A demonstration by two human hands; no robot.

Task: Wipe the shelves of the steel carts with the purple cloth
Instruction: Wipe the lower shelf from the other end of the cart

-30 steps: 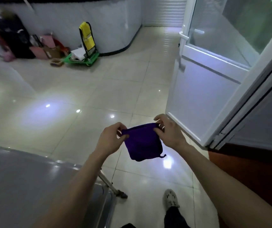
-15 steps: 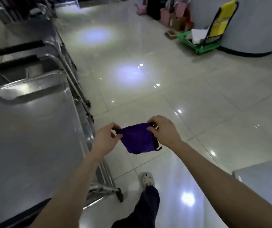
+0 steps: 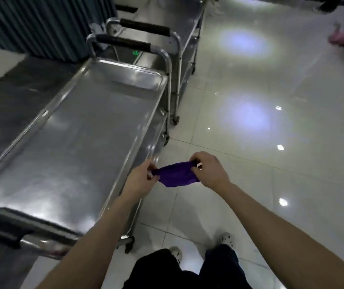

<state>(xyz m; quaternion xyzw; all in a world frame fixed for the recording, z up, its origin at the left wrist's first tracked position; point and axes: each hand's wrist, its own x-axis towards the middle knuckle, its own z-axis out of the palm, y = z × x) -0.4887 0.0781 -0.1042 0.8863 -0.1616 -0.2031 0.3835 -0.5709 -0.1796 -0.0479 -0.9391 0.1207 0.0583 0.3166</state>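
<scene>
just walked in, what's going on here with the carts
A person stands beside a steel cart, holding a purple cloth stretched between the left hand and right hand, each pinching an end. The cloth hangs over the floor, not touching the cart's top shelf. More carts stand beyond it.

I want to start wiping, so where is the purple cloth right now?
In the head view the purple cloth is held between the left hand and right hand, above the floor tiles just right of the nearest steel cart's top shelf.
</scene>
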